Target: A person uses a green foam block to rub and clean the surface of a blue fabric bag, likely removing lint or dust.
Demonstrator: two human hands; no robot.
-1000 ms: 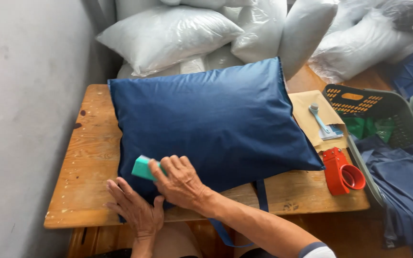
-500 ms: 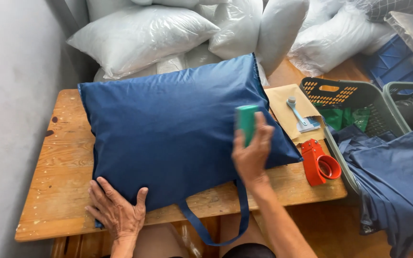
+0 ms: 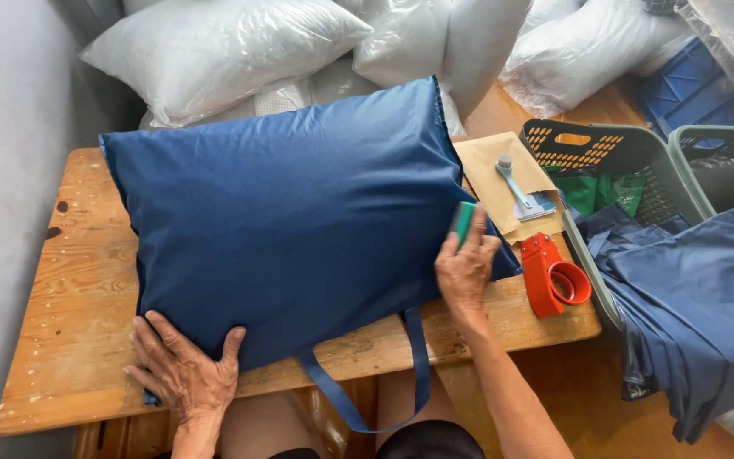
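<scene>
One blue pillow (image 3: 290, 221) lies on the counter (image 3: 70, 280). The left hand (image 3: 184, 370) presses its near corner, fingers spread; the right hand (image 3: 466, 268) has fingers clamped on one green block (image 3: 463, 223) at its right edge.

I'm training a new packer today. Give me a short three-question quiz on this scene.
1. True or false: the left hand presses the blue pillow flat.
2. What does the right hand hold? A) green block B) tape dispenser C) brush
3. What colour is the tape dispenser on the table?

Key: 1 true; 2 A, the green block; 3 red.
</scene>
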